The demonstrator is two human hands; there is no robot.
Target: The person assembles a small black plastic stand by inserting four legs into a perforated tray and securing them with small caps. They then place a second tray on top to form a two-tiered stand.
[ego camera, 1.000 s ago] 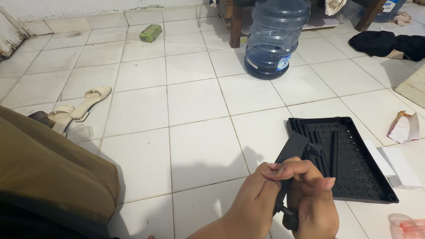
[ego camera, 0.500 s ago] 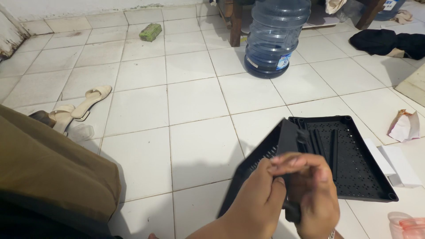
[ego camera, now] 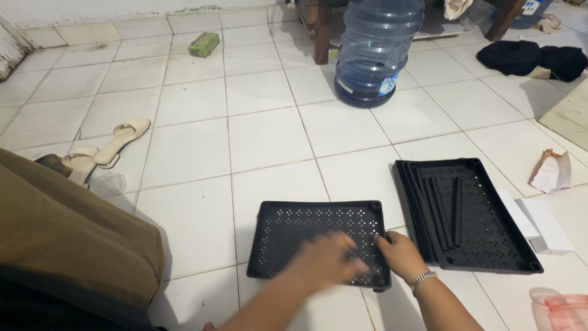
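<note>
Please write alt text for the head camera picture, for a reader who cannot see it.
Two bare hands, left hand and right hand, rest on a black perforated tray lying on a white tiled floor. Beside it a second tray holds black rods; a water jug stands behind.

the scene was bright and evenly lit, with a soft sheen on the white floor tiles (ego camera: 269, 141) — shadows stayed faint. the left hand (ego camera: 331, 260) was smeared by motion blur; the rest looked sharp, lines bowing slightly at the edges.
</note>
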